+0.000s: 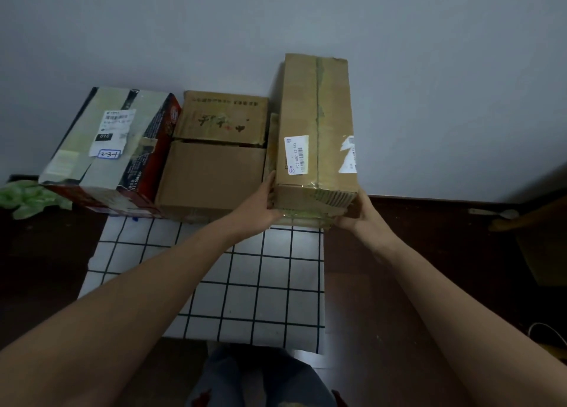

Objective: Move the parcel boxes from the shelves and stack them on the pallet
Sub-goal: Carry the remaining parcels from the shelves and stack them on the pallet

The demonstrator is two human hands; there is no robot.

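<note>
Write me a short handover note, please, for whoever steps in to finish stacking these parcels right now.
Hands: left hand presses straight fingers on the left side of the long box; right hand curls round its near right corner.
Things: long box at the right end of the checked pallet sheet, by the wall.
Done: printed box, plain brown box and lettered brown box already sit there.
Left: release the long box; shelves are out of view, so fetch any remaining.
</note>
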